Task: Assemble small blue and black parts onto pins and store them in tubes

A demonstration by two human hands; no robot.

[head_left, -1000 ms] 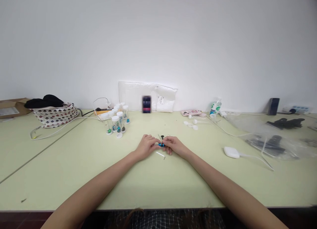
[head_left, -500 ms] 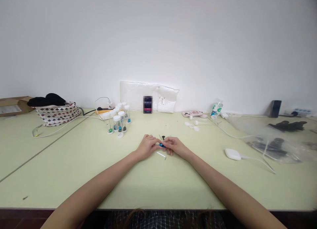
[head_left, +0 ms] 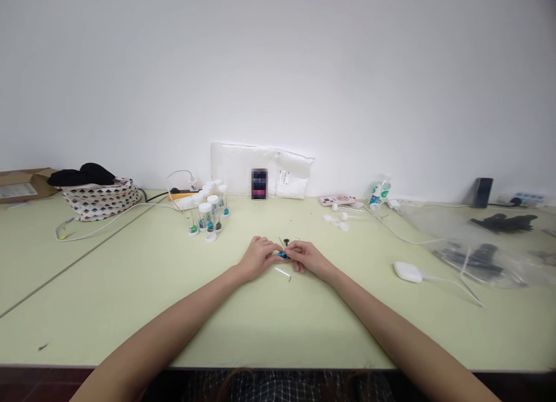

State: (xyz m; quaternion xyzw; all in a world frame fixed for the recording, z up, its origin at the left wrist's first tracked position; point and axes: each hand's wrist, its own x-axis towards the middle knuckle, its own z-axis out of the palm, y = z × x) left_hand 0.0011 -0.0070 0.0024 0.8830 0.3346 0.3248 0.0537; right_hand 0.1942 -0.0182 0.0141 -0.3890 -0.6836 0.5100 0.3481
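Note:
At the middle of the table, my left hand (head_left: 258, 259) pinches a small shiny blue part (head_left: 282, 255) between thumb and fingers. From the other side my right hand (head_left: 309, 257) is closed with its fingertips on the same part, hiding some of it. The part's exact kind is too small to make out. Just beyond the fingertips stands a small black piece with a round top (head_left: 286, 241), beside a thin rod (head_left: 281, 240). An L-shaped hex key (head_left: 283, 273) lies on the table below the hands.
Several white-capped clear tubes (head_left: 205, 208) and small coloured parts stand left of the hands. A phone (head_left: 259, 184) leans at the wall. White caps (head_left: 336, 222) and a pink phone (head_left: 337, 200) lie to the right, with a white charger (head_left: 408, 271) and plastic bags (head_left: 490, 263) farther right.

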